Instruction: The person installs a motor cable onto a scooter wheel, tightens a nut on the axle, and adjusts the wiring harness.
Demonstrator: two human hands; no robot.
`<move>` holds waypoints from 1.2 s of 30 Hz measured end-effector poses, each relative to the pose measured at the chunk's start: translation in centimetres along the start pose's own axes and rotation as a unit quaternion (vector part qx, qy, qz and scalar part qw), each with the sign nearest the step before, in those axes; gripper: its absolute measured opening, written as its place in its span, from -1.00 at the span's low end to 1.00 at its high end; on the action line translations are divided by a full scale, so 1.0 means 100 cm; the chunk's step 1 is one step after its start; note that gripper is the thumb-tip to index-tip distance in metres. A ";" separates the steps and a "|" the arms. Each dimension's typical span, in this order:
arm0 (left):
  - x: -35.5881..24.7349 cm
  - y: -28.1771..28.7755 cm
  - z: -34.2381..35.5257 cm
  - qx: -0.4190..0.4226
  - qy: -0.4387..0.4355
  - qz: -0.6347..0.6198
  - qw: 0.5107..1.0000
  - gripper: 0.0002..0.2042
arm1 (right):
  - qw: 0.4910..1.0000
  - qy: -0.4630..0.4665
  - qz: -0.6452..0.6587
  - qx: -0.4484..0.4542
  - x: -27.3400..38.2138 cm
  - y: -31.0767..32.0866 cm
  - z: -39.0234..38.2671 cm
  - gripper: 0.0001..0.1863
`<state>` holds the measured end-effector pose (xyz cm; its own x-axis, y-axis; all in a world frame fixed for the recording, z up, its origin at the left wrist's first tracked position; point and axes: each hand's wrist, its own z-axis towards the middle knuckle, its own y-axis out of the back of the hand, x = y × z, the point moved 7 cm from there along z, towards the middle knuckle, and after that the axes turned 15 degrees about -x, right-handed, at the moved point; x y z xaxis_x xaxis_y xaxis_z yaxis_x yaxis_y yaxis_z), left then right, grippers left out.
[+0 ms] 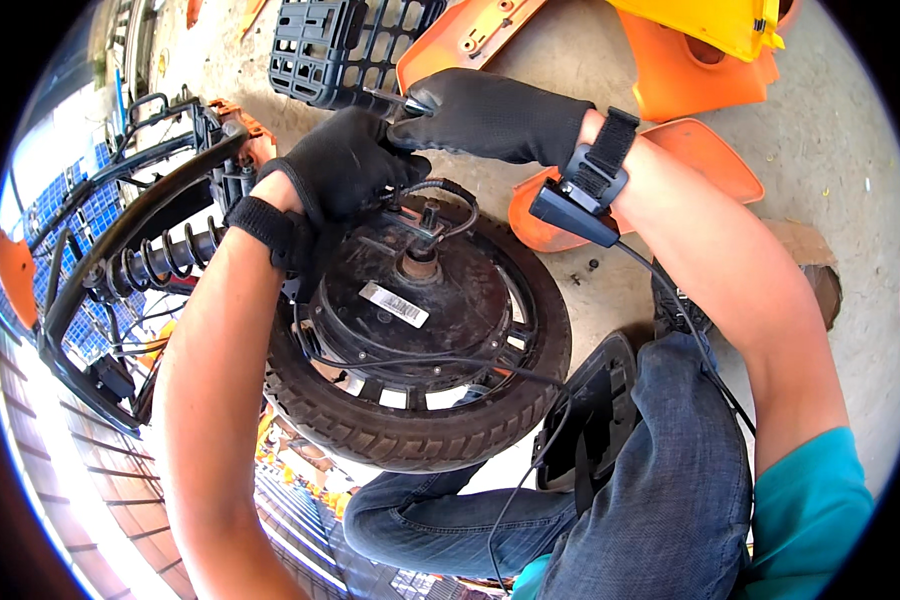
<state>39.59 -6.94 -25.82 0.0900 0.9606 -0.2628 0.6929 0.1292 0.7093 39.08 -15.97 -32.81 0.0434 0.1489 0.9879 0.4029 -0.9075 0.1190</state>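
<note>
Both my hands wear black gloves and meet just beyond the axle of a wheel. My left hand [345, 165] is closed near the axle end; what its fingers grip, if anything, is hidden. My right hand [495, 115] is closed around a small metal-tipped tool [415, 105], whose exact kind I cannot make out. Below them is the wheel's black hub motor [420, 335], with a white label on its face. A knobbly tyre [425, 432] surrounds it. From the axle [420, 264], a black sleeved cable [467, 205] curves up toward my hands.
At left stands a vehicle frame with a coil-spring shock absorber [175, 250]. A black plastic crate [335, 50] and orange body panels [470, 40] lie beyond my hands. Another orange panel [700, 160] rests under my right forearm. My jeans-clad legs [660, 450] are close to the tyre.
</note>
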 end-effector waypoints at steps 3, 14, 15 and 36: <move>0.010 -0.006 0.003 0.018 0.003 -0.016 1.000 -0.70 | 1.000 0.013 -0.018 -0.010 -0.001 -0.002 -0.001 -0.55; 0.001 -0.002 0.000 0.025 -0.002 0.006 1.000 -0.72 | 0.991 0.113 -0.070 -0.021 0.005 -0.005 0.002 -0.56; 0.002 -0.002 0.001 0.028 0.000 0.011 1.000 -0.72 | 0.989 0.116 -0.081 -0.037 0.003 -0.006 0.002 -0.56; 0.003 -0.001 -0.004 -0.036 0.063 -0.006 0.997 -0.58 | 0.996 -0.035 0.080 -0.035 -0.045 -0.004 -0.061 -0.64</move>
<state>39.30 -6.60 -25.70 -0.0129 0.9815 -0.1908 0.6405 0.1546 0.7523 33.15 -18.64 -36.72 0.1661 0.0249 0.9858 0.3216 -0.9464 -0.0302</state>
